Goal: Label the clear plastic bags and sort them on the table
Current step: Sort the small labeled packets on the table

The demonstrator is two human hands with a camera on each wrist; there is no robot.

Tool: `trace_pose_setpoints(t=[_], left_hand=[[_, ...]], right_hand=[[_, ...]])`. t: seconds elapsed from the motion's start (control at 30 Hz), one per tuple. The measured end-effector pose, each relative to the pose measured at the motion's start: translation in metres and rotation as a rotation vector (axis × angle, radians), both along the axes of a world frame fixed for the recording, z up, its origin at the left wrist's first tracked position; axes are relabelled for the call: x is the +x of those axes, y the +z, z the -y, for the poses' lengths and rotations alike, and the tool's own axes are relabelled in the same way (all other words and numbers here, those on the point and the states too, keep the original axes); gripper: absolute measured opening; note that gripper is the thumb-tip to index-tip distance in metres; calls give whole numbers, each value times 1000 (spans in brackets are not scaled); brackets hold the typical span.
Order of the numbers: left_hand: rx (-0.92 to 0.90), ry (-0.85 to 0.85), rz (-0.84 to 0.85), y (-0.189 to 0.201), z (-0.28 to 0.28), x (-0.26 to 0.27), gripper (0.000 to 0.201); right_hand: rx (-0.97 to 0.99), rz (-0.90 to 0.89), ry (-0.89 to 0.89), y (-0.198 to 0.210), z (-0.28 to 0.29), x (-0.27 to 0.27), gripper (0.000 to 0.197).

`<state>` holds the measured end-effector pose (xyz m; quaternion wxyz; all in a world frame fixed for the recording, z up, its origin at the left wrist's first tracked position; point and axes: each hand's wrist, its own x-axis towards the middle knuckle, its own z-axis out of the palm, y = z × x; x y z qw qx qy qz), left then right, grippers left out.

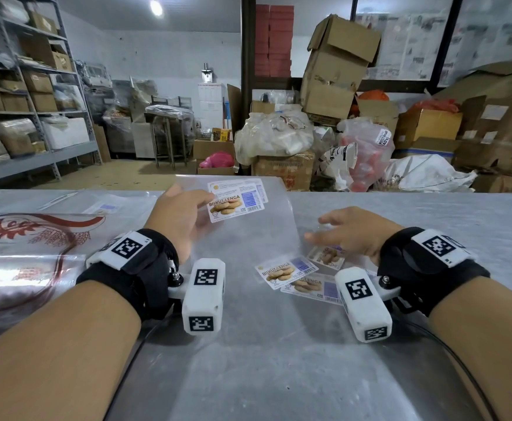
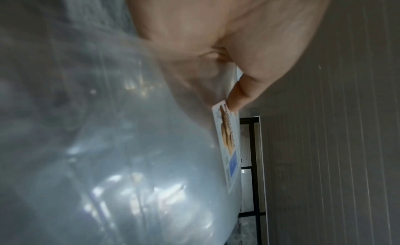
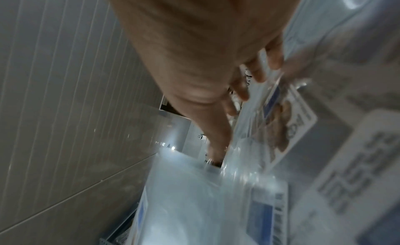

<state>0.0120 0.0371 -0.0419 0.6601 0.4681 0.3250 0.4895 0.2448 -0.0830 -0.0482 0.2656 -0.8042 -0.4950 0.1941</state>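
Note:
My left hand [image 1: 188, 205] holds a clear plastic bag [image 1: 257, 235] up off the steel table [image 1: 279, 360]. Its thumb [image 2: 238, 98] pinches the bag [image 2: 108, 154] at the edge of a "BISKUT LENGA" label [image 1: 233, 205] that lies on the film, seen edge-on as the label [image 2: 229, 146] in the left wrist view. My right hand [image 1: 340, 230] hovers low at the bag's right edge, fingers [image 3: 270, 60] spread and straight, holding nothing. Under and in front of it lie loose labels [image 1: 285, 271], one label [image 3: 288, 127] close to the fingertips.
A stack of clear bags with a red printed logo [image 1: 23, 238] lies on the table's left side, with more clear film [image 1: 66, 202] behind it. Cardboard boxes [image 1: 333, 86], filled sacks and metal shelving [image 1: 20, 101] stand beyond the table's far edge.

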Motion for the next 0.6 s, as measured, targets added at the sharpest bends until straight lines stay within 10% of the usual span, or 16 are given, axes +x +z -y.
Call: trace_pose_setpoints(t=[0.2,0.6], left_hand=[[1,64,2,-2,-2,-1,37],[-4,60,-45,-7,-8,0,20]], right_hand=[[-126,72,69,5,4,-4,72],[222,-202,-187,-3,-6,4,6]])
